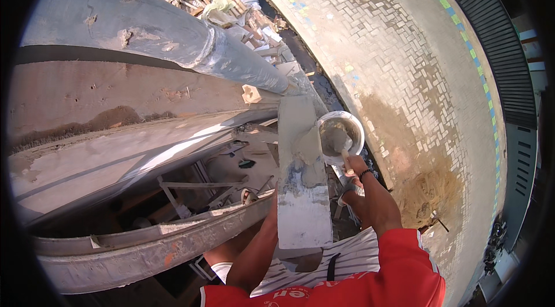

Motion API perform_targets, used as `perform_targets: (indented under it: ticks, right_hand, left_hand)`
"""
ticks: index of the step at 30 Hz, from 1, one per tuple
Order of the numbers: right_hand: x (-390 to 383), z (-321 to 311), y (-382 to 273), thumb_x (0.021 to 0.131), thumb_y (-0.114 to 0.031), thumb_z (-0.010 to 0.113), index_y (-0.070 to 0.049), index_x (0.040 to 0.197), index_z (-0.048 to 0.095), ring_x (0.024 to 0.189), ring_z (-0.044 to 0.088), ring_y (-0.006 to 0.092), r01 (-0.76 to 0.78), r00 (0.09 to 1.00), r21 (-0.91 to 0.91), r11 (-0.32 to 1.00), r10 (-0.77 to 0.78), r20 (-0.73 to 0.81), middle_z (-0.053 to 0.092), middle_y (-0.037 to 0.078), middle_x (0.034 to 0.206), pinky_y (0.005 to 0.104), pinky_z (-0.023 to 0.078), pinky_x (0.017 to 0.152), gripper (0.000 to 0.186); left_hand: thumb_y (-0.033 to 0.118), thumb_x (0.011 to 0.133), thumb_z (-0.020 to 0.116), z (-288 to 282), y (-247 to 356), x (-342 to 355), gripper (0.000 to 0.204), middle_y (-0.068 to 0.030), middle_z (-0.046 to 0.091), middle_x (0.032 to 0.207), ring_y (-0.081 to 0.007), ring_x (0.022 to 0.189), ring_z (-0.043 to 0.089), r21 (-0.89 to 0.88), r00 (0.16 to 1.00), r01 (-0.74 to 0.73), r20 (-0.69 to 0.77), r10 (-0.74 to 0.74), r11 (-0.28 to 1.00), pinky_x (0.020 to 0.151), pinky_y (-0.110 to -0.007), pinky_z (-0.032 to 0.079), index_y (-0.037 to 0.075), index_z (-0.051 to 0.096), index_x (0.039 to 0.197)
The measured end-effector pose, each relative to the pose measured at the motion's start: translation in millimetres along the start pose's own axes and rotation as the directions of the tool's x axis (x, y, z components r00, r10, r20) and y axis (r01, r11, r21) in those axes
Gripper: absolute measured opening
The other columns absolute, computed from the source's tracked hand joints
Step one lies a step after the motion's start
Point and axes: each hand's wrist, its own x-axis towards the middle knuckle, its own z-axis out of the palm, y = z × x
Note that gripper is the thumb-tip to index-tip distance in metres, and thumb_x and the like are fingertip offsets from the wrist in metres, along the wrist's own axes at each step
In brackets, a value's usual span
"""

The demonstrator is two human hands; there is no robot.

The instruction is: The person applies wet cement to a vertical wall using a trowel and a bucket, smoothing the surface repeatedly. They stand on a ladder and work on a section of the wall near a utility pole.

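your right hand (356,165): gripping trowel (345,155) at bucket (359,127) rim, likely scooping; wants level lift. left hand: hidden by board (304,217), can't tell.

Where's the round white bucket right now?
In the head view, the round white bucket is just right of centre, beside the right edge of the long, paste-smeared white board and just beyond the right hand.

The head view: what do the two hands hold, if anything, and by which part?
The right hand grips a trowel-like tool by its pale handle. The left hand is hidden behind the long board, so its hold cannot be told.
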Motion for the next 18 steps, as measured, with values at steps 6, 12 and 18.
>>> perform_targets:
  ticks: [6,12,18]
  right_hand:
    - [-19.4,-7.7,4.9,0.085,-0.017,0.059,-0.002,0.120,0.064,0.085,0.070,0.0291,0.230,0.966,-0.734,0.639,-0.241,0.093,0.070,0.021,0.090,0.0358,0.055,0.073,0.039]
    - [-98.0,-27.7,-29.0,0.088,-0.018,0.057,-0.005,0.120,0.062,0.080,0.066,0.0238,0.446,0.808,-0.813,0.375,-0.559,0.186,0.067,0.015,0.087,0.0311,0.052,0.068,0.034]
    - [-244.3,-25.7,-140.2,0.092,-0.018,0.055,-0.007,0.116,0.060,0.077,0.061,0.0191,0.598,0.675,-0.645,0.476,-0.732,0.086,0.062,0.010,0.088,0.0283,0.049,0.064,0.028]
  left_hand:
    - [0.017,0.097,0.055,26.2,-5.0,9.5,0.036,-0.0082,0.062,0.117,-0.0179,0.101,0.062,0.029,0.996,-0.073,0.056,0.071,0.997,0.090,-0.036,0.052,0.002,0.050,0.130]
    - [0.011,0.093,0.062,105.0,-28.0,7.9,0.038,-0.0074,0.062,0.117,-0.0158,0.102,0.061,0.357,0.892,-0.452,0.212,0.400,0.818,0.090,-0.034,0.051,0.001,0.051,0.129]
    - [0.003,0.091,0.059,213.5,-52.6,7.4,0.037,-0.0084,0.061,0.116,-0.0167,0.104,0.059,0.482,0.501,-0.831,0.429,0.751,0.279,0.090,-0.032,0.049,-0.001,0.051,0.128]
